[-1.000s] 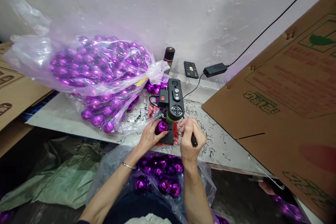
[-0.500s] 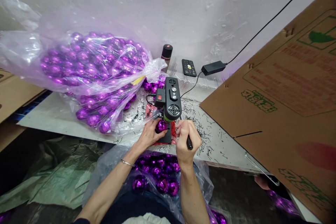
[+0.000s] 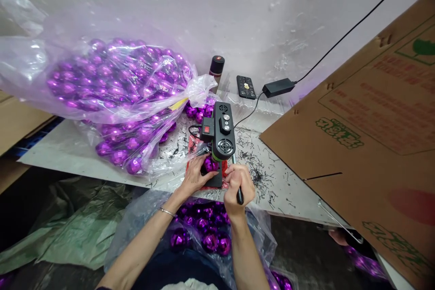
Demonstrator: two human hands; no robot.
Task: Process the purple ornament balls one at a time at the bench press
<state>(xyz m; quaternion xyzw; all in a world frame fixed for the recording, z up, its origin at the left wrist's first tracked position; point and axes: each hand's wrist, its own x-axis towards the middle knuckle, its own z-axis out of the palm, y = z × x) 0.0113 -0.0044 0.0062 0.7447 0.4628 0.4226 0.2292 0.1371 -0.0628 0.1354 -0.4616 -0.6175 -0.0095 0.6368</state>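
Right hand round lever, near table edge, carton well apart.

I work in soft, even light: glare streaks the plastic bag, my ball glints, the floor lies dim, and the view's edges look stretched.

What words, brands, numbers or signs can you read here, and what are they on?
No word or number reads clearly.
Cardboard box: red lines and green lettering, too blurred; green sign, perhaps an umbrella, cut off by the edge.
Black machine: button marks, too small.
Phone-like slab: pale markings, too small.
Dark can: orange mark on its cap, unreadable.
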